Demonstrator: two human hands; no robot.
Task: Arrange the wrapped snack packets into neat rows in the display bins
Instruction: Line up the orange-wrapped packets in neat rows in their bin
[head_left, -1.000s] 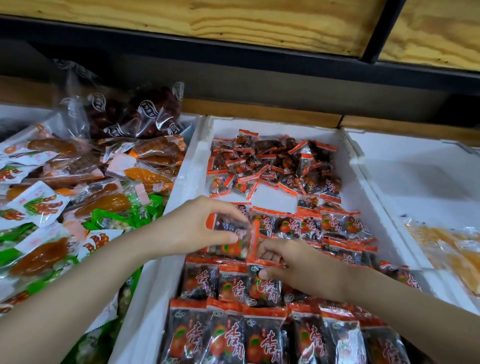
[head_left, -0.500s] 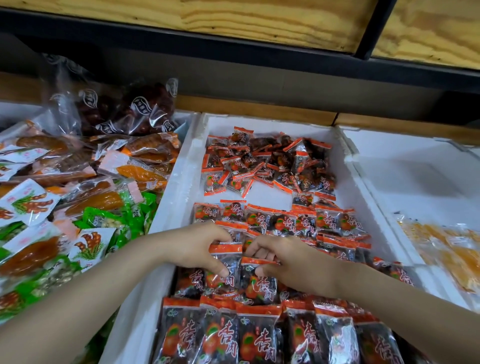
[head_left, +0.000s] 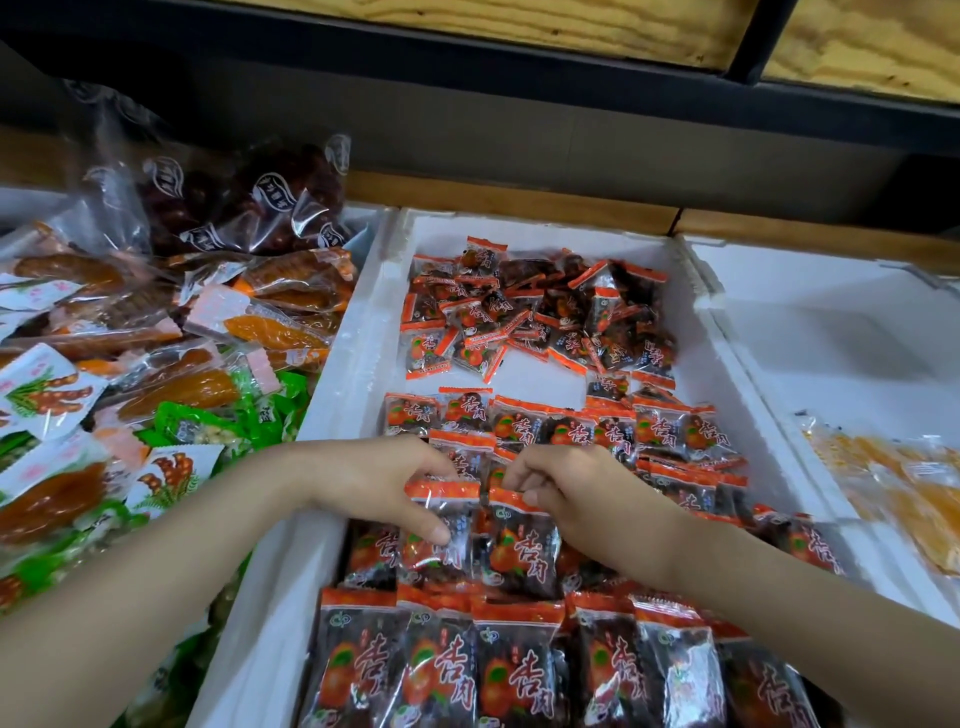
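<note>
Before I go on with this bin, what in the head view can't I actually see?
All head view.
- Second row, right part: hidden under the right forearm.
- Front row: lower ends cut off by the bottom edge.
- Loose pile at the back: packets overlap, so no count.
- Yellow packets: cut off by the right edge.
- Left hand pinching the left packet, right hand pinching the right packet: fingertips partly hidden behind wrappers.

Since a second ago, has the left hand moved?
Yes: the left hand, pinching a packet, drew back toward the person, off the far neat row.
</note>
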